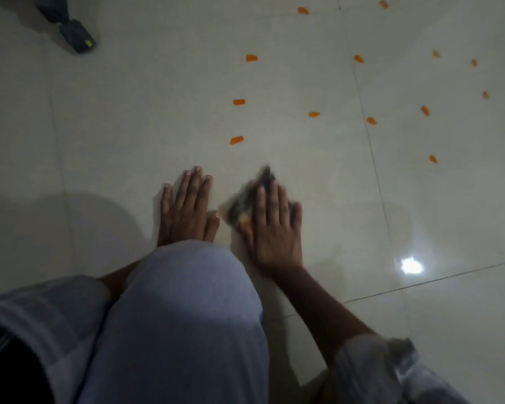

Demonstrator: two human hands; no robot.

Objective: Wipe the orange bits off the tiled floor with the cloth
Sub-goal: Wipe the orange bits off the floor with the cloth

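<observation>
The right hand (pixel 270 228) is lying flat on a dark cloth (pixel 245 202), its fingers (pixel 261 199) straight and slightly apart, pressing the cloth onto the pale tiled floor (pixel 129 112). The cloth is blurred, so its exact shape cannot be told, but it is showing beyond the fingertips and on the thumb side of that hand. One orange bit (pixel 244 220) is sitting at the near edge of the cloth, touching the thumb. Just beside the cloth, on its left, the left hand (pixel 187 208) is resting palm down on the bare tile, its fingers straight and close together, holding nothing. More orange bits (pixel 236 140) are lying scattered beyond the cloth and off to its right, well apart from one another. A knee in light trousers (pixel 181 316) is rising nearer than the cloth, covering the left wrist. Far beyond the cloth to the left, a dark object (pixel 76 36) is lying on the floor. A bright light reflection (pixel 411 266) is shining on the tile to the right of the cloth.
</observation>
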